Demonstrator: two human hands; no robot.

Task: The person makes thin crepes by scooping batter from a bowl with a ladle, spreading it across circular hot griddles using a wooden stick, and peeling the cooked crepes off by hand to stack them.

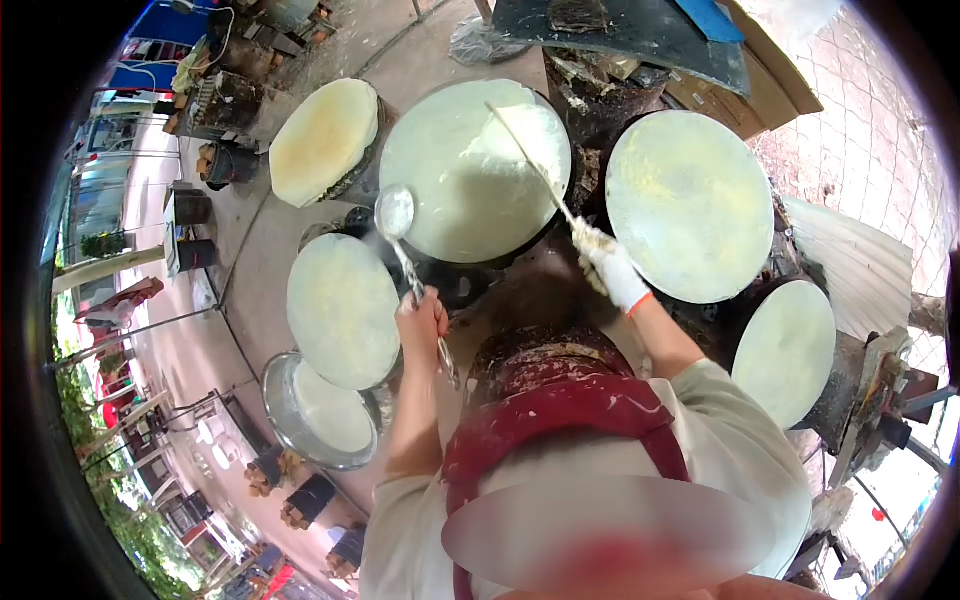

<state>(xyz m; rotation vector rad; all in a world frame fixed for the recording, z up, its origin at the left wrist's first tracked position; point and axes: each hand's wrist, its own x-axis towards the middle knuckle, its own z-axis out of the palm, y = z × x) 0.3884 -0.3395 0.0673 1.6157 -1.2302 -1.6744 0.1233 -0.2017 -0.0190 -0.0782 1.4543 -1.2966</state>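
Observation:
My bare left hand (pixel 422 322) is closed around the handle of a metal ladle (pixel 396 211). The ladle's whitish bowl overlaps the left edge of a round griddle coated with pale batter (pixel 430 150). In a white glove with an orange cuff, my right hand (pixel 608 265) grips a long thin stick (pixel 530 163). The stick slants across the right part of that griddle, its far end by a thicker, whiter patch of batter (pixel 525 135). Whether it touches the batter I cannot tell.
Other pale-coated rounds surround me: one at left (pixel 343 312), one at right (pixel 690 205), one at lower right (pixel 785 355). A browned round sheet (pixel 322 142) lies upper left. A metal basin (pixel 283 415) holds white liquid. A dark board (pixel 640 45) and cardboard (pixel 770 85) stand behind.

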